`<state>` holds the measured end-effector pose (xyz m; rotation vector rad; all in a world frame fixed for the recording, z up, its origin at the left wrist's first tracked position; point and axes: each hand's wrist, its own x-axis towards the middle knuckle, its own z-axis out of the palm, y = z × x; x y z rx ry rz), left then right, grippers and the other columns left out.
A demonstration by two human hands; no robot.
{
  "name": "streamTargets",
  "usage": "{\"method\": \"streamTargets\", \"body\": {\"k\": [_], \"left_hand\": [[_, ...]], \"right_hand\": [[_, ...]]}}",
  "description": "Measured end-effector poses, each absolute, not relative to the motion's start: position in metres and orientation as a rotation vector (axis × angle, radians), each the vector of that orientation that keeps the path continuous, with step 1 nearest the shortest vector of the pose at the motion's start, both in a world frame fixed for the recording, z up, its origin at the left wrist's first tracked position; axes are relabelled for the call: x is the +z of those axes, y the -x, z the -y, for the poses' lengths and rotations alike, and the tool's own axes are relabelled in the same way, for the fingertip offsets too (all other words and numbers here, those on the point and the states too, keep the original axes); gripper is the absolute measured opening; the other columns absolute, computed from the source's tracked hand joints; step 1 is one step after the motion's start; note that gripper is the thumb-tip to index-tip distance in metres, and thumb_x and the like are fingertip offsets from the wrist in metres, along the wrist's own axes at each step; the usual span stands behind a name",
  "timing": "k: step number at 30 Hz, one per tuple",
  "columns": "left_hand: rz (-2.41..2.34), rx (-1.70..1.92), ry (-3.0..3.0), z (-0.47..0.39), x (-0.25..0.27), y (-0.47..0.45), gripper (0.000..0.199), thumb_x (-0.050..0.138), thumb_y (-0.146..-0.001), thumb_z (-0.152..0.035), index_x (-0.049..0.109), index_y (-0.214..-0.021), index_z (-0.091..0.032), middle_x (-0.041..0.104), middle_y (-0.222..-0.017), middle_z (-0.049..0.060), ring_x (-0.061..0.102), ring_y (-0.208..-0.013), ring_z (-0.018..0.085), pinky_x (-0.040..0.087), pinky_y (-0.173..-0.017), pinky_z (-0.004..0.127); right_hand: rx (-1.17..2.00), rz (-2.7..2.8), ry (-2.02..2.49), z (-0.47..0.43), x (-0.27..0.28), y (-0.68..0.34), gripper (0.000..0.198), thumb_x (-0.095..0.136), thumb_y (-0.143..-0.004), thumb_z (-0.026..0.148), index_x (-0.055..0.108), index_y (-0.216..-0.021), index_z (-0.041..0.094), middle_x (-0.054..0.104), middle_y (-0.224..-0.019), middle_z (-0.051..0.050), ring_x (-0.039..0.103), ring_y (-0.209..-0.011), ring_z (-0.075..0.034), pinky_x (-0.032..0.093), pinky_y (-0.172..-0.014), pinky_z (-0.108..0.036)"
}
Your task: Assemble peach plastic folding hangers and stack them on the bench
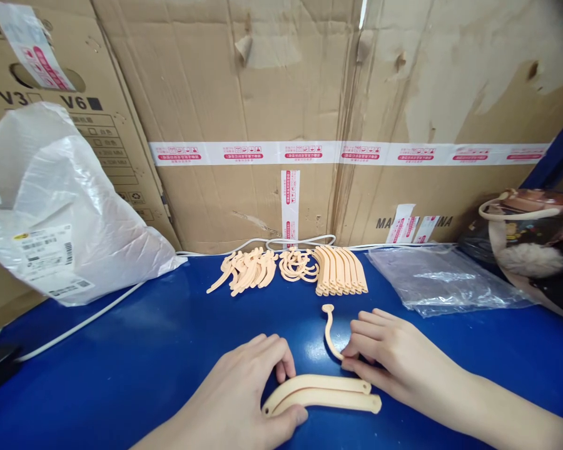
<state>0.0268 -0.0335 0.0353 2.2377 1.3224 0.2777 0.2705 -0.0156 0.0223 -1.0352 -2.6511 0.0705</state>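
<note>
Two cream, curved flat pieces (326,395) with small holes at their ends lie side by side on the blue tabletop (169,350). My left hand (253,387) is closed around their left end, its thumb in front and its fingers behind. My right hand (380,350) pinches the lower end of a thin, S-shaped cream piece (329,334) that has a small rounded head. That piece lies just beyond the two curved ones.
Along the back are a heap of small curved pieces (253,269), several thin curled pieces (296,265) and a neat row of larger curved pieces (340,270). A white plastic bag (60,206) stands left. Clear bags (445,278), a dark bag (520,237) and cardboard (244,100) border the table.
</note>
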Motion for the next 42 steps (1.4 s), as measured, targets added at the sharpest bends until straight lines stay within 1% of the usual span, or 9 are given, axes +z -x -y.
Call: {"method": "streamTargets", "body": {"k": [7,14,19,21,24,27,30,36,42], "left_hand": [[-1.237,0.272,-2.307,0.032,0.039,-0.024,0.013,0.06,-0.072,-0.026,0.051,-0.08,-0.022,0.058,-0.081,-0.003,0.054,-0.073,0.016,0.037,-0.063,0.026],[-1.246,0.23,-2.312,0.033,0.04,-0.024,0.016,0.062,-0.072,-0.027,0.05,-0.08,-0.021,0.058,-0.081,-0.003,0.054,-0.073,0.016,0.036,-0.062,0.026],[-1.252,0.238,-2.259,0.033,0.041,-0.022,0.029,0.07,-0.069,-0.04,0.052,-0.084,-0.022,0.059,-0.08,-0.004,0.054,-0.072,0.016,0.036,-0.063,0.026],[-1.281,0.28,-2.233,0.031,0.044,-0.02,0.03,0.065,-0.075,-0.047,0.053,-0.088,-0.023,0.059,-0.08,-0.004,0.054,-0.069,0.015,0.037,-0.063,0.025],[-1.454,0.369,-2.254,0.017,0.05,-0.014,0.024,0.049,-0.086,-0.048,0.053,-0.091,-0.024,0.059,-0.078,-0.004,0.053,-0.064,0.014,0.037,-0.06,0.025],[-1.75,0.381,-2.369,-0.008,0.059,-0.004,0.026,0.043,-0.089,-0.047,0.054,-0.086,-0.024,0.061,-0.077,-0.002,0.056,-0.067,0.017,0.035,-0.059,0.026],[-2.025,0.322,-2.405,-0.037,0.066,0.007,0.023,0.041,-0.088,-0.042,0.053,-0.085,-0.022,0.065,-0.086,0.001,0.06,-0.077,0.02,0.034,-0.061,0.027],[-2.156,0.221,-2.307,-0.076,0.064,0.011,0.037,0.042,-0.081,-0.055,0.056,-0.073,-0.021,0.067,-0.076,0.005,0.063,-0.071,0.026,0.033,-0.055,0.028],[-2.208,0.152,-2.265,-0.085,0.061,0.001,0.033,0.046,-0.076,-0.047,0.061,-0.066,-0.019,0.069,-0.076,0.01,0.065,-0.073,0.029,0.035,-0.055,0.029]], "right_hand": [[0.088,2.634,1.018,0.015,0.02,-0.272,0.021,0.047,-0.095,0.029,0.058,-0.08,0.02,0.061,-0.075,0.0,0.049,-0.07,-0.015,0.031,-0.065,-0.029],[0.081,2.597,0.998,0.012,0.017,-0.273,0.02,0.049,-0.095,0.03,0.058,-0.08,0.02,0.061,-0.075,0.001,0.049,-0.07,-0.015,0.03,-0.065,-0.029],[0.097,2.571,1.012,0.01,0.017,-0.274,0.017,0.051,-0.094,0.032,0.058,-0.083,0.02,0.059,-0.08,0.002,0.051,-0.072,-0.014,0.031,-0.066,-0.028],[0.085,2.568,1.009,0.01,0.019,-0.274,0.016,0.051,-0.094,0.033,0.058,-0.087,0.021,0.059,-0.082,0.001,0.052,-0.073,-0.014,0.031,-0.066,-0.029],[0.039,2.583,0.997,0.011,0.021,-0.276,0.016,0.047,-0.095,0.032,0.058,-0.09,0.021,0.058,-0.083,0.0,0.051,-0.074,-0.015,0.031,-0.067,-0.029],[0.003,2.59,0.988,0.013,0.022,-0.278,0.016,0.045,-0.096,0.029,0.058,-0.09,0.021,0.057,-0.083,0.0,0.05,-0.075,-0.015,0.03,-0.067,-0.03],[0.005,2.596,0.998,0.015,0.022,-0.278,0.016,0.043,-0.096,0.026,0.058,-0.091,0.021,0.057,-0.084,0.0,0.05,-0.075,-0.015,0.029,-0.067,-0.03],[0.009,2.605,1.027,0.015,0.022,-0.276,0.021,0.04,-0.097,0.026,0.058,-0.088,0.02,0.057,-0.082,-0.002,0.049,-0.074,-0.016,0.029,-0.066,-0.03],[-0.016,2.61,1.029,0.015,0.022,-0.277,0.023,0.039,-0.097,0.024,0.059,-0.087,0.02,0.056,-0.08,-0.002,0.048,-0.072,-0.015,0.029,-0.065,-0.03]]}}
